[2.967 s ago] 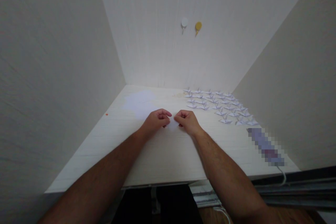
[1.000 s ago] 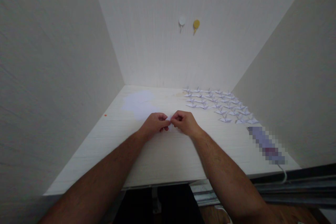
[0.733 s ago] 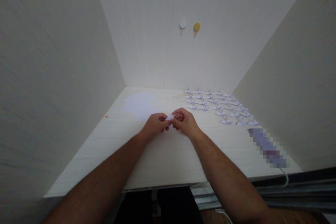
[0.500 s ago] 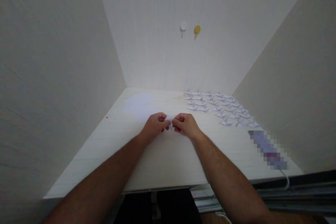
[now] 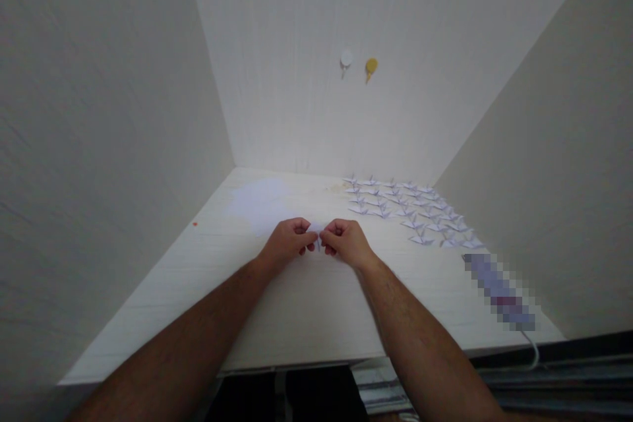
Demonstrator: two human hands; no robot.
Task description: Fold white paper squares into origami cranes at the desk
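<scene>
Pinching paper [image 5: 319,246] with left hand [image 5: 291,239] and, curled in since opening 0.7 seconds ago, right hand [image 5: 346,241]; likely mid-fold, left of cranes [image 5: 408,213].

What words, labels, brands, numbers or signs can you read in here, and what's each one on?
None can be read.
Pixelated object on the table, far right: any marking is blurred past reading.
Folded paper shapes and white sheets: no lettering visible.
Small white paper in both hands: mostly hidden; no lettering shows.
White hook, yellow hook: none visible.
</scene>
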